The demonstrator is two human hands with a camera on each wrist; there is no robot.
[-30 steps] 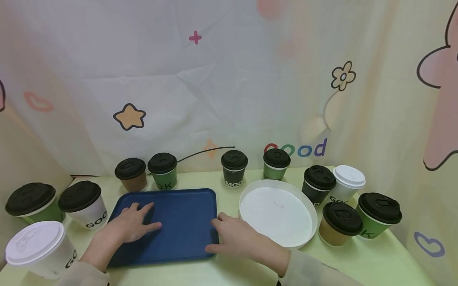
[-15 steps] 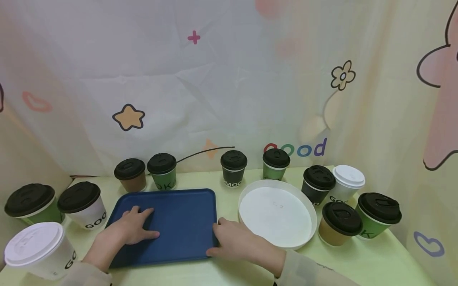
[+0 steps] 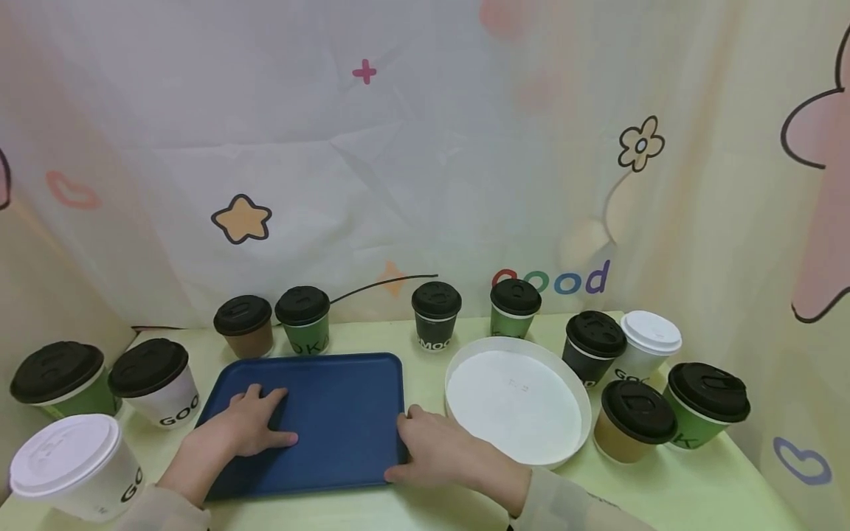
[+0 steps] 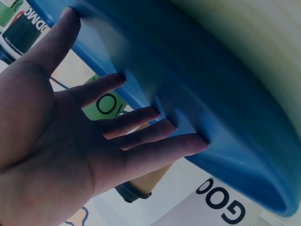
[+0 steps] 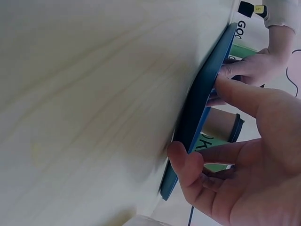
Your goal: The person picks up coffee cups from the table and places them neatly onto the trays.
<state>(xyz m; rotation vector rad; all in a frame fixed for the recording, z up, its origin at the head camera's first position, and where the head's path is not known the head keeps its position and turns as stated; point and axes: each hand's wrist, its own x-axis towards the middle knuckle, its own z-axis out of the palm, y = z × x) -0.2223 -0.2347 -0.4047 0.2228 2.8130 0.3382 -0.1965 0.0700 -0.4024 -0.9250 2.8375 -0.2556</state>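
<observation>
A dark blue rectangular tray (image 3: 332,413) lies flat on the table in the head view. My left hand (image 3: 249,426) is over its left part, fingers spread. In the left wrist view, the fingertips (image 4: 200,143) touch the tray's inner surface. My right hand (image 3: 441,450) is at the tray's near right corner. In the right wrist view, its bent fingers (image 5: 186,162) and thumb hold the tray's edge. Part of the tray's left side is hidden under my left hand and forearm.
A round white shallow dish (image 3: 518,398) stands right of the tray. Lidded paper cups surround both: a white-lidded cup (image 3: 73,464) at left front, a small dark cup (image 3: 435,317) behind, and a brown cup (image 3: 634,420) among several at right. A patterned cloth (image 3: 425,162) hangs behind.
My right hand's fingers and thumb have closed in on the tray's right edge. My left hand has shifted slightly downward in the head view. The cups and dish stay put.
</observation>
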